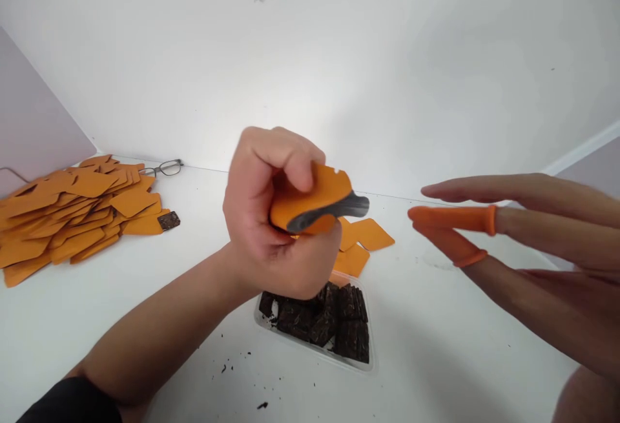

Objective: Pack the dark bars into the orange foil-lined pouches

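Observation:
My left hand (278, 216) is wrapped round an orange pouch (324, 194) whose dark grey inside shows at its open end, facing right. To the right, apart from the pouch, is my right hand (537, 236). Orange finger covers (455, 226) sit on its thumb and index finger, whose tips come together; whether something thin is between them cannot be made out. Below my left hand, a clear plastic tray (339, 363) holds dark, flat, pressed pieces (351, 329). More orange pouches (375, 234) lie behind the tray, partly hidden by my left hand.
A large heap of orange pouches (82, 210) covers the left side of the white table (194, 216). One dark piece (168, 220) lies at its right edge, with eyeglasses (169, 166) behind. Dark crumbs (262, 405) are scattered near the tray. A white wall (217, 74) rises behind.

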The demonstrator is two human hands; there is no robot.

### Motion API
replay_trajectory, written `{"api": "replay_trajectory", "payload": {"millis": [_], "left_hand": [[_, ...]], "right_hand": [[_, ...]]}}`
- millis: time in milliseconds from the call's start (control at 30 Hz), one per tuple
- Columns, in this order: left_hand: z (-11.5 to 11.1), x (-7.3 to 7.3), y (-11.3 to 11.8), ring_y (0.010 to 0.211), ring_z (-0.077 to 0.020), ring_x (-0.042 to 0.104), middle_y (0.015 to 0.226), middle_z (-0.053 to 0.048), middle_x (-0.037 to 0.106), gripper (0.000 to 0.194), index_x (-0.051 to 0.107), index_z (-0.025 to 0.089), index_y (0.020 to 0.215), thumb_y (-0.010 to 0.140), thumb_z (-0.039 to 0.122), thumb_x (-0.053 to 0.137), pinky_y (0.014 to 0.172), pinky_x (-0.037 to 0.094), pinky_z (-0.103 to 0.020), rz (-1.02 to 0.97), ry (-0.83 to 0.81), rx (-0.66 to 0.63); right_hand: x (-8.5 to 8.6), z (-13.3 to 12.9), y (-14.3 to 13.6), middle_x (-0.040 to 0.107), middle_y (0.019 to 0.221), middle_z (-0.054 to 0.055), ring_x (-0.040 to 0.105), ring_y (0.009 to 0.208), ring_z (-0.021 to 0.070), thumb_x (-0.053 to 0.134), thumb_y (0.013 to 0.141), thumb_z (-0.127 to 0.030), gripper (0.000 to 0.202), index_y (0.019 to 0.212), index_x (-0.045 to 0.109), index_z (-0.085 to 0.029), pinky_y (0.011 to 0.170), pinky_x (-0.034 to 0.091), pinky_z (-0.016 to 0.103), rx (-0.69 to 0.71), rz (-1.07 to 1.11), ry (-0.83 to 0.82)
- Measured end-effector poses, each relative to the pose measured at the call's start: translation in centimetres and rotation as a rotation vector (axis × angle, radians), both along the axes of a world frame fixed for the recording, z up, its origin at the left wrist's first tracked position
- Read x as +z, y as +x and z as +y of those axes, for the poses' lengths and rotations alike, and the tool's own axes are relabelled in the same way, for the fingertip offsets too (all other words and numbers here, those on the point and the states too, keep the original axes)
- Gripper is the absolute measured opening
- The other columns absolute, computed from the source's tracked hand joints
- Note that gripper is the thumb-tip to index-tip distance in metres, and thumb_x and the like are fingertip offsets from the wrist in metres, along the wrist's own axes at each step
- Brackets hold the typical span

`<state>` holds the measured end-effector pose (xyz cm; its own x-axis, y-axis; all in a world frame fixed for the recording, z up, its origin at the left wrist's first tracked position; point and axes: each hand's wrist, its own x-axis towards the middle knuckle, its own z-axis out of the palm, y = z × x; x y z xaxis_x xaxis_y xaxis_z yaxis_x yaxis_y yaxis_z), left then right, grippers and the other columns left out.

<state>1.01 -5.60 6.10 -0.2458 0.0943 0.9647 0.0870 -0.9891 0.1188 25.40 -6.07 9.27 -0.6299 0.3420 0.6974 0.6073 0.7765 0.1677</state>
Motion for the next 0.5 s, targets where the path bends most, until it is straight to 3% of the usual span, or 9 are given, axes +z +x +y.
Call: {"api": "replay_trajectory", "payload": {"millis": [133, 233, 300, 367, 500], "left_hand": [[-1.2, 0.1, 0.5, 0.058, -0.0114, 0.049, 0.073, 0.002, 0.045, 0.024, 0.038, 0.026, 0.084, 0.082, 0.012, 0.056, 0.052, 0.046, -0.029, 0.055, -0.107, 0.138], [-1.7, -0.2, 1.2, 0.059, -0.0129, 0.049, 0.072, 0.003, 0.043, 0.02, 0.035, 0.027, 0.085, 0.084, 0.01, 0.046, 0.055, 0.045, -0.031, 0.131, -0.158, 0.199], [-2.0, -0.4, 1.6, 0.059, -0.014, 0.048, 0.072, 0.003, 0.041, 0.02, 0.033, 0.027, 0.087, 0.082, 0.01, 0.041, 0.056, 0.043, -0.032, 0.168, -0.112, 0.174], [-2.3, -0.6, 1.9, 0.062, -0.0143, 0.047, 0.075, 0.002, 0.042, 0.026, 0.033, 0.027, 0.089, 0.078, 0.006, 0.04, 0.059, 0.043, -0.032, 0.191, -0.184, 0.148], [-2.8, -0.9, 2.3, 0.064, -0.0124, 0.042, 0.078, 0.001, 0.041, 0.03, 0.034, 0.026, 0.088, 0.071, 0.003, 0.041, 0.061, 0.045, -0.029, 0.162, -0.29, 0.079]], "right_hand": [[0.0, -0.4, 0.3, 0.068, 0.129, -0.006, 0.07, 0.094, 0.0071, 0.059, 0.102, -0.025, 0.02, 0.114, 0.068, -0.037, 0.074, 0.059, 0.022, 0.077, -0.1, -0.164], [-0.5, -0.4, 0.0, 0.068, 0.128, -0.006, 0.068, 0.099, 0.0082, 0.051, 0.105, -0.027, 0.025, 0.118, 0.066, -0.042, 0.075, 0.057, 0.023, 0.142, -0.162, -0.298], [-0.7, -0.4, -0.7, 0.069, 0.122, -0.005, 0.066, 0.1, 0.0097, 0.047, 0.108, -0.031, 0.023, 0.114, 0.067, -0.043, 0.075, 0.055, 0.026, 0.17, -0.208, -0.321], [-0.8, -0.3, -1.5, 0.071, 0.113, -0.004, 0.066, 0.096, 0.0098, 0.046, 0.109, -0.035, 0.023, 0.105, 0.068, -0.04, 0.073, 0.053, 0.027, 0.177, -0.221, -0.35], [-0.8, -0.2, -2.2, 0.066, 0.08, -0.004, 0.063, 0.073, 0.007, 0.039, 0.111, -0.041, 0.036, 0.088, 0.066, -0.035, 0.067, 0.052, 0.025, 0.224, -0.232, -0.337]]}}
